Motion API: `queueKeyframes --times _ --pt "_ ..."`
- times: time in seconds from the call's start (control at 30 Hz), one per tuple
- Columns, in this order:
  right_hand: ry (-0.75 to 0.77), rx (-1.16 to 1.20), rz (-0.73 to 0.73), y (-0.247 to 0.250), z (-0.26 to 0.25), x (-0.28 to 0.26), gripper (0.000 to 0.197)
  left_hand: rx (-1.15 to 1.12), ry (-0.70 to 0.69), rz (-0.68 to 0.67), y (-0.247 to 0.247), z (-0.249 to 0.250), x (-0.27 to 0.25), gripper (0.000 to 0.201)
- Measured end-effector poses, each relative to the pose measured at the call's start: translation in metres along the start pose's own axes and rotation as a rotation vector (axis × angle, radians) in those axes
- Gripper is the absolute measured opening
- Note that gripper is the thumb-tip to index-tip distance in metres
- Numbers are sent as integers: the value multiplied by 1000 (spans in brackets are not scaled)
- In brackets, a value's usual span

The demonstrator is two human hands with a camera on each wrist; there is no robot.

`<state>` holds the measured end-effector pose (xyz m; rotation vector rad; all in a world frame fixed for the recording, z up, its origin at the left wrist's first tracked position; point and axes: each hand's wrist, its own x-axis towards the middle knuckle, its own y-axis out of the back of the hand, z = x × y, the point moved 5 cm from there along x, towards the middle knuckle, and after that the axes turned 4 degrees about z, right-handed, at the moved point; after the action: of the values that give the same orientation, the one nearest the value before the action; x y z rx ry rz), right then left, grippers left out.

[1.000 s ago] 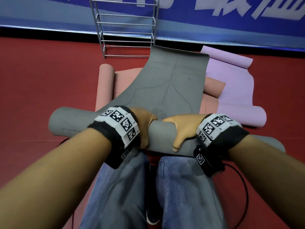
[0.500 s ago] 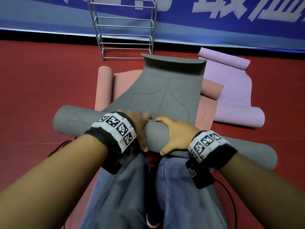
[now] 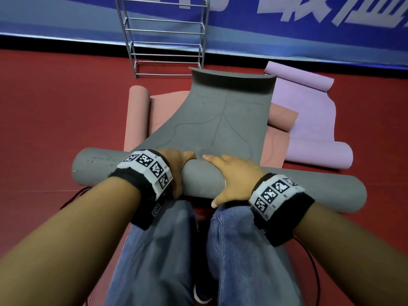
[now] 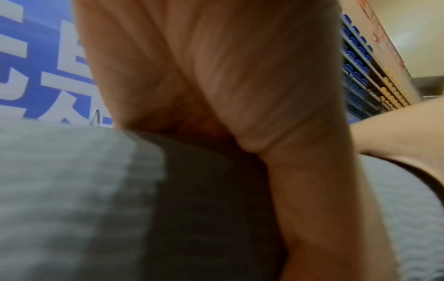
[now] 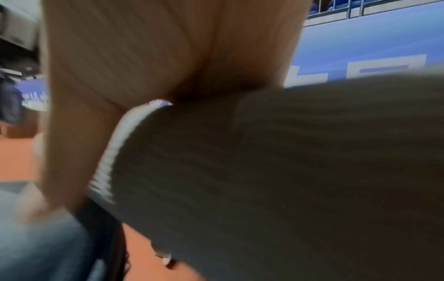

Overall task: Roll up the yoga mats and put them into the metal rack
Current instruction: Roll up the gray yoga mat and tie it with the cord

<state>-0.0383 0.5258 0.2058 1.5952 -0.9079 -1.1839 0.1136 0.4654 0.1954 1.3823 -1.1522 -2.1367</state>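
Note:
A grey yoga mat (image 3: pixel 223 120) lies half rolled in front of my knees, its rolled part (image 3: pixel 203 180) running left to right and its flat part reaching toward the metal rack (image 3: pixel 163 38). My left hand (image 3: pixel 176 166) grips the roll from above, thumb on the near side. My right hand (image 3: pixel 229 175) wraps over the roll beside it, thumb hanging down the near side. Both wrist views show only palm skin against the grey mat (image 4: pixel 72 190) (image 5: pixel 288 171).
A pink mat (image 3: pixel 136 115), rolled at its left end, lies under the grey one. A purple mat (image 3: pixel 313 129) with both ends curled lies at the right. The rack stands empty against a blue banner. Red floor surrounds everything. My jeans-clad knees (image 3: pixel 220 250) sit under the roll.
The roll has turned forward, taking up more flat mat; its far edge has drawn nearer and curled up. My right hand shifted over the top of the roll.

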Motion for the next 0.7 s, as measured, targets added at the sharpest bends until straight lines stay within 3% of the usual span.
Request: queueKeyframes --times 0.07,0.23,0.43,0.7 --pt "-28 -5 -25 -5 -1 2 127 -10 9 -13 0 0 4 99" --pt "-44 127 0 -3 4 12 108 226 42 227 -6 8 -7 113" --pt "-79 210 -43 -4 18 20 103 243 0 434 -16 11 -17 119" --pt "-64 251 -47 -3 26 17 102 290 -23 431 -10 17 -11 104"
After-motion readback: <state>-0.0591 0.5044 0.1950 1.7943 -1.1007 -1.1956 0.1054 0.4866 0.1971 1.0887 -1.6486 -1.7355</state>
